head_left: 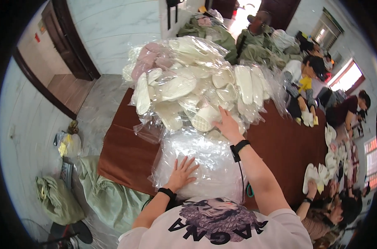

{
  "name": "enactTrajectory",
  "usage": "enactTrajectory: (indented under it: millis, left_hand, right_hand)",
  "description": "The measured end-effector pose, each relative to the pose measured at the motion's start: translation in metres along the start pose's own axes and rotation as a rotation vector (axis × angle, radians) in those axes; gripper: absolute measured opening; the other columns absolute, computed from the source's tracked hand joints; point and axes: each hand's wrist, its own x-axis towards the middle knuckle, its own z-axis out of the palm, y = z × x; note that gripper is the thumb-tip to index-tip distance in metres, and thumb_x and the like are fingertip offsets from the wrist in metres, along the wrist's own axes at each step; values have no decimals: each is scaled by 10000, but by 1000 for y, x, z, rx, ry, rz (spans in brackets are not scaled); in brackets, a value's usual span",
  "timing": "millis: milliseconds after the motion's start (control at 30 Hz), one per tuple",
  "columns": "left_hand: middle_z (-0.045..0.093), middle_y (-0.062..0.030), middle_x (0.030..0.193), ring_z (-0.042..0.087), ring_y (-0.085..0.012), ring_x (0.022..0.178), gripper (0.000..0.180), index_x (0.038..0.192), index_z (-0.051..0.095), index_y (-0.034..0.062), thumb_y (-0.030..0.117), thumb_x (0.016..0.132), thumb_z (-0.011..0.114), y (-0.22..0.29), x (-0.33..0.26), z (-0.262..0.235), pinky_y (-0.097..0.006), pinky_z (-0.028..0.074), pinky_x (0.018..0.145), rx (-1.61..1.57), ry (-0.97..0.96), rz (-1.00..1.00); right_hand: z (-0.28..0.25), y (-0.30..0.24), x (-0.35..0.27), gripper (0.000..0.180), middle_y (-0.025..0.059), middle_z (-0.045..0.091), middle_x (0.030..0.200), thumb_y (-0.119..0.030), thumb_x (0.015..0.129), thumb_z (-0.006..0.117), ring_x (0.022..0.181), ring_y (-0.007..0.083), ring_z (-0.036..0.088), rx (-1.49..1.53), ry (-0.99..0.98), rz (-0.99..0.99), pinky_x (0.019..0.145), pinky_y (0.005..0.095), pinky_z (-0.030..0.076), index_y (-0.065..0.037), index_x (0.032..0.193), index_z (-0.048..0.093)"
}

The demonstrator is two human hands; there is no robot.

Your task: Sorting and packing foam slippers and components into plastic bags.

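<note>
My left hand (pixel 182 173) lies flat with spread fingers on a stack of clear plastic bags (pixel 196 155) in front of me. Farther forward, my right hand (pixel 230 125) reaches to the near edge of a big heap of white slippers (pixel 178 87) wrapped in clear plastic. Its fingers are apart and rest beside one slipper's sole (pixel 206 117); I see nothing gripped in it. A pink bagged pair (pixel 149 60) sits at the heap's upper left. Each wrist wears a black band, and a cable hangs from the right one.
Brown cloth (pixel 271 153) covers the table. Green-handled scissors (pixel 250 190) lie by my right forearm. Several people work along the right side with white slippers (pixel 321 174). Green sacks (pixel 57 199) stand on the left floor, and more sacks (pixel 213 35) are piled beyond the table.
</note>
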Motion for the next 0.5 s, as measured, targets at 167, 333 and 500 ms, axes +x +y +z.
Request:
enactTrajectory:
  millis: [167, 333, 500]
  left_hand:
    - [207, -29, 1575, 129, -304, 1461, 704, 1467, 348, 299, 454, 840, 630, 1, 1, 2, -642, 94, 1122, -13, -28, 19]
    - [204, -42, 1575, 146, -322, 1454, 696, 1469, 347, 295, 451, 849, 620, 1, -2, -1, -638, 82, 1123, -13, -31, -3]
    - [209, -61, 1569, 168, -346, 1443, 708, 1457, 369, 281, 437, 829, 654, 0, 3, 1, -637, 85, 1123, 18, -52, -7]
  right_hand:
    - [18, 44, 22, 296, 140, 657, 949, -251, 815, 679, 921, 334, 615, 53, -261, 52, 806, 413, 468, -62, 1041, 650]
    - [-35, 47, 8, 194, 33, 636, 824, -203, 842, 650, 825, 164, 583, 435, -165, 73, 751, 300, 439, -22, 909, 634]
    - [-119, 44, -18, 101, -41, 577, 832, -175, 851, 618, 794, 84, 506, 704, 217, 257, 692, 256, 395, -75, 868, 621]
